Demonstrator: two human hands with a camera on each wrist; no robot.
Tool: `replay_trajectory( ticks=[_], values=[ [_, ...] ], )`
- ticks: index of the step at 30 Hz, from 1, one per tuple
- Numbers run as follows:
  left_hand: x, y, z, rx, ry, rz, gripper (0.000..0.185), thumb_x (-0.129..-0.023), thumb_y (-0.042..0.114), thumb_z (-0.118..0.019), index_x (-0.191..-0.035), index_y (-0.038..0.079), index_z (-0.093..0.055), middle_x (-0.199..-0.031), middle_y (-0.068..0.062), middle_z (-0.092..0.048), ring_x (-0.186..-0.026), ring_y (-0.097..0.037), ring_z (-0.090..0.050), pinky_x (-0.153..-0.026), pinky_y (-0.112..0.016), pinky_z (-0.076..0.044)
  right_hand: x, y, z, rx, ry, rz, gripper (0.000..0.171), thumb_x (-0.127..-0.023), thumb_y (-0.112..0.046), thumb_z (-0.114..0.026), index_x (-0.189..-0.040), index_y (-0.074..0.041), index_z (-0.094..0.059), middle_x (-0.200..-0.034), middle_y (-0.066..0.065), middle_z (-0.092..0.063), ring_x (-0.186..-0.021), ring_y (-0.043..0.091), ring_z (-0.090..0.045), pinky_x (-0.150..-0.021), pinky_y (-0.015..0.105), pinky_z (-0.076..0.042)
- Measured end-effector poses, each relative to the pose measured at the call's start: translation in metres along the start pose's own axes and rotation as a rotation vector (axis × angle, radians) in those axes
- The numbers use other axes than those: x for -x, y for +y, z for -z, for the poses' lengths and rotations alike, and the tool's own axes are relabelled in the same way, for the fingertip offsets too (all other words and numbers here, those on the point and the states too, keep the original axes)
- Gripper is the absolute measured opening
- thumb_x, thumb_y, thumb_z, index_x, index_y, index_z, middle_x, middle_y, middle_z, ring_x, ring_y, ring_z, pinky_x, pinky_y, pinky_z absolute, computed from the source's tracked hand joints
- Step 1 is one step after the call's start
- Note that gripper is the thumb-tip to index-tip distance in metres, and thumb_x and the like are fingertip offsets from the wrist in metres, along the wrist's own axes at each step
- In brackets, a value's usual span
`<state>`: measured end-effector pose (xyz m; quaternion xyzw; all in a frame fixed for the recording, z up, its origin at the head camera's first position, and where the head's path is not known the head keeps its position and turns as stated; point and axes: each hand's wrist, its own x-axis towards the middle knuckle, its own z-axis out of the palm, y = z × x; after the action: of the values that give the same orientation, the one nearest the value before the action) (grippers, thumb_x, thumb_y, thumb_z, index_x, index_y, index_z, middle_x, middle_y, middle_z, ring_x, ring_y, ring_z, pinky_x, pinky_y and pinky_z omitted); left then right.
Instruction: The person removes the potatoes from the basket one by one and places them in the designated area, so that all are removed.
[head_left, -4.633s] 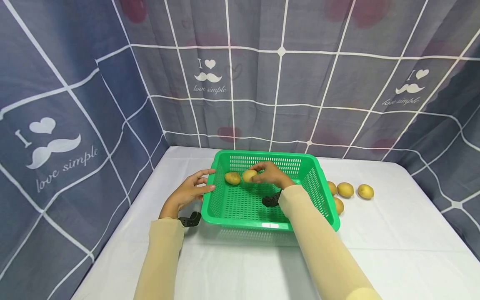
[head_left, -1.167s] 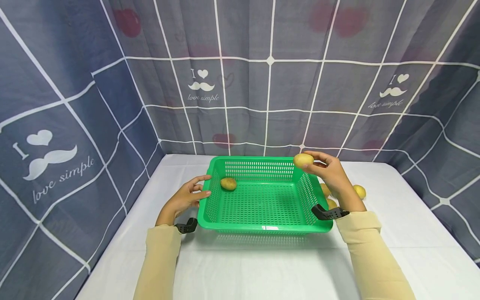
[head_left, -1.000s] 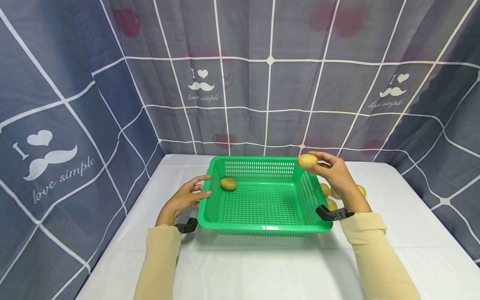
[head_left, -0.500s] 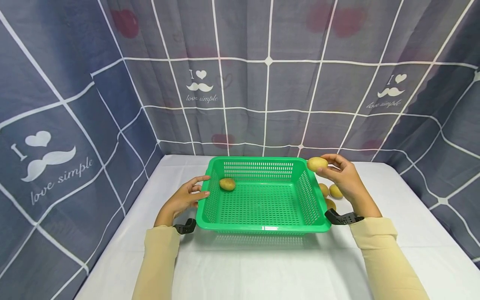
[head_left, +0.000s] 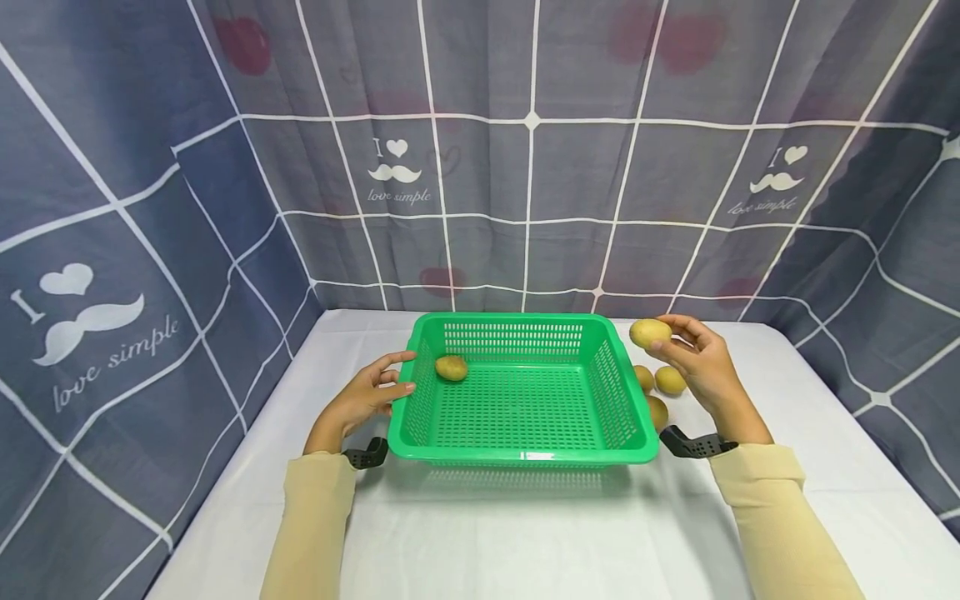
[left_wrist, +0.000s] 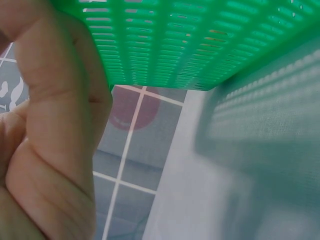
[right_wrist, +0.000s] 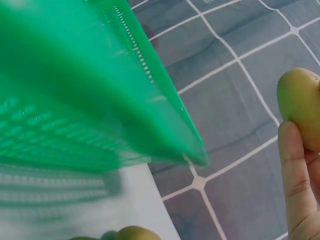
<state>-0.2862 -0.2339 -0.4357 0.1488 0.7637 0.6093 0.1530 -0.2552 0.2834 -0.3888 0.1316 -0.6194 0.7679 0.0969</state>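
Note:
A green slotted basket point(head_left: 525, 457) stands mid-table with one potato point(head_left: 452, 367) lying in its far left corner. My right hand point(head_left: 670, 337) pinches a second potato point(head_left: 650, 332) in the air just outside the basket's far right corner. In the right wrist view that potato point(right_wrist: 301, 107) sits at my fingertips point(right_wrist: 295, 170), beside the basket wall point(right_wrist: 75, 90). My left hand point(head_left: 401, 373) rests with straight fingers against the basket's left rim. The left wrist view shows its fingers point(left_wrist: 55, 125) against the basket wall point(left_wrist: 200, 45).
Three loose potatoes point(head_left: 642, 377) point(head_left: 670, 381) point(head_left: 657, 412) lie on the white tablecloth point(head_left: 525, 533) right of the basket, below my right hand. One point(right_wrist: 132, 233) shows at the bottom of the right wrist view. Checked grey curtains point(head_left: 525, 167) close in the table on three sides.
My right hand lifted a potato from beside the one in the basket and carried it right, over the right rim to outside the basket. The left hand stayed on the rim.

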Motion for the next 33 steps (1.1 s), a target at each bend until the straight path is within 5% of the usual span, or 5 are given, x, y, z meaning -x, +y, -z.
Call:
replay_trajectory(
  ticks=[14,33],
  values=[
    [0.001,0.003,0.0,0.018,-0.006,-0.006,0.069,-0.108,0.008,-0.068,-0.168,0.003,-0.034,-0.1,-0.005,-0.053,-0.073,-0.01,-0.052,-0.064,-0.029,-0.052,0.014,0.012,0.021,-0.112,0.058,0.033,0.045,-0.096,0.026,-0.056,-0.118,-0.007,-0.077,-0.111,0.003,-0.073,-0.093,0.012,-0.075,-0.083,0.023,-0.061],
    [0.002,0.001,0.0,-0.001,0.003,-0.01,0.068,-0.108,0.009,-0.068,-0.167,0.004,-0.035,-0.101,-0.005,-0.049,-0.074,-0.01,-0.047,-0.064,-0.029,-0.049,0.042,0.041,0.06,-0.077,0.101,-0.023,0.049,-0.098,0.025,-0.055,-0.121,-0.012,-0.077,-0.112,-0.002,-0.074,-0.099,0.008,-0.072,-0.087,0.019,-0.058]
  ],
)
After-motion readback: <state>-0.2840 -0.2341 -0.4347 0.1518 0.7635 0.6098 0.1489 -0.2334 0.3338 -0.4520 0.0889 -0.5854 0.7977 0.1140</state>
